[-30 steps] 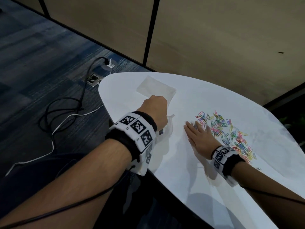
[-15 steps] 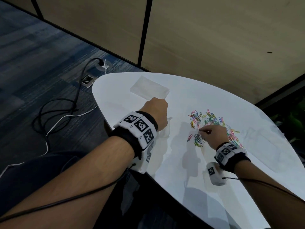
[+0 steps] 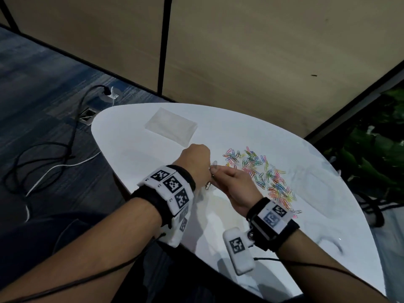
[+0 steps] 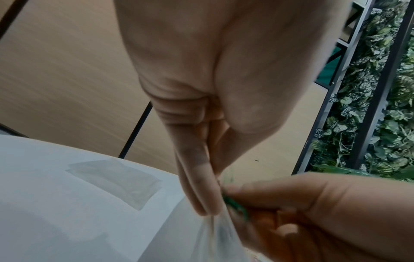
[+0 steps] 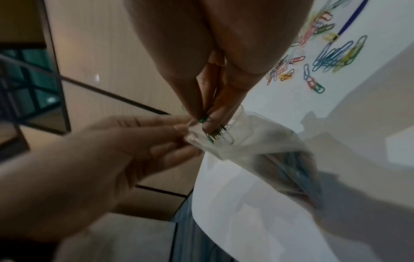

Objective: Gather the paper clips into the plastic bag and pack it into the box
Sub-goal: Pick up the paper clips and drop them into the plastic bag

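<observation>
The plastic bag (image 5: 257,141) hangs at the near edge of the tabletop (image 3: 153,154), its mouth turned up toward both hands and its body drooping down and away; a few clips already show dimly inside it. The left hand (image 3: 195,159) pinches the rim of the mouth between thumb and fingertips, holding it open. The right hand (image 3: 235,186) sits directly above that opening, thumb and fingers pressed together on a small bunch of paper clips (image 5: 218,135) whose tips are already past the rim, their long axis pointing down into the bag. The drop therefore looks to be straight down, with hardly any travel left. The loose pile of coloured clips (image 3: 262,173) lies on the tabletop to the right, nearer the right hand. A flat clear packet (image 3: 171,125) rests farther back; whether it is the box cannot be told.
</observation>
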`<state>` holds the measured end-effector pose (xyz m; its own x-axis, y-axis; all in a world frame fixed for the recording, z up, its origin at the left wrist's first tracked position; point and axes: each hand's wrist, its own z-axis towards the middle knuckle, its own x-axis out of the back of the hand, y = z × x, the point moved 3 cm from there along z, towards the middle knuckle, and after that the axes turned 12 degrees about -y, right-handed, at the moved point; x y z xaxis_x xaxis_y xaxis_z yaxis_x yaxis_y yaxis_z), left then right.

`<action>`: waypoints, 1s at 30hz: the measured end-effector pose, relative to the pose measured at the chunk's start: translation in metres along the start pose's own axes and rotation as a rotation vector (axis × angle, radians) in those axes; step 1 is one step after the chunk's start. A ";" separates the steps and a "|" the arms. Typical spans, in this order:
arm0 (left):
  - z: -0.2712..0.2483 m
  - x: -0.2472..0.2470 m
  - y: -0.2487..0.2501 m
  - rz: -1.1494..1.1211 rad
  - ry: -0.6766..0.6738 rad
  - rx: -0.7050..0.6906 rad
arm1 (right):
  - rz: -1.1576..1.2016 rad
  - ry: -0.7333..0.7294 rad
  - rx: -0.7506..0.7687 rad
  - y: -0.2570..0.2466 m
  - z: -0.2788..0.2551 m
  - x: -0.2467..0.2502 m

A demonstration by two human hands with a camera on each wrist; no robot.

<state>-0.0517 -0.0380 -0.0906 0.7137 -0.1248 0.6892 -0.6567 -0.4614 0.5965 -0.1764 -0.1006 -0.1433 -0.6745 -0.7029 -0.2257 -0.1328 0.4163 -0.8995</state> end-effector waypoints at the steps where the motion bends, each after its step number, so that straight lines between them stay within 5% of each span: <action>1: 0.001 0.000 0.000 -0.013 0.010 0.003 | -0.080 -0.034 0.004 0.004 0.002 -0.002; 6: 0.006 -0.004 -0.001 -0.051 0.005 -0.006 | -0.990 0.000 0.198 0.001 0.008 -0.010; 9: 0.008 -0.005 -0.002 -0.035 0.007 -0.005 | -1.235 -0.090 0.247 -0.001 0.016 -0.010; 13: 0.007 0.004 -0.008 0.001 0.059 0.018 | -1.149 -0.246 0.237 -0.017 0.017 -0.006; 17: 0.006 0.012 -0.016 -0.012 0.065 0.057 | -0.590 -0.075 0.216 -0.031 0.016 0.027; 20: 0.004 0.016 -0.020 -0.013 0.051 0.062 | -0.679 0.109 -0.113 -0.001 0.028 0.083; 23: 0.001 0.018 -0.020 0.002 0.045 0.065 | -0.942 0.138 -0.509 0.044 0.032 0.119; 26: 0.000 0.020 -0.022 0.003 0.032 0.067 | -1.182 0.229 -0.417 0.063 0.048 0.119; 30: 0.001 0.022 -0.023 0.001 0.025 0.064 | -1.153 0.349 -0.207 0.057 0.083 0.109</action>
<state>-0.0206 -0.0306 -0.0894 0.7063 -0.1037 0.7003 -0.6398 -0.5170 0.5687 -0.1973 -0.2007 -0.2501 -0.2393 -0.5414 0.8060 -0.8735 -0.2425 -0.4222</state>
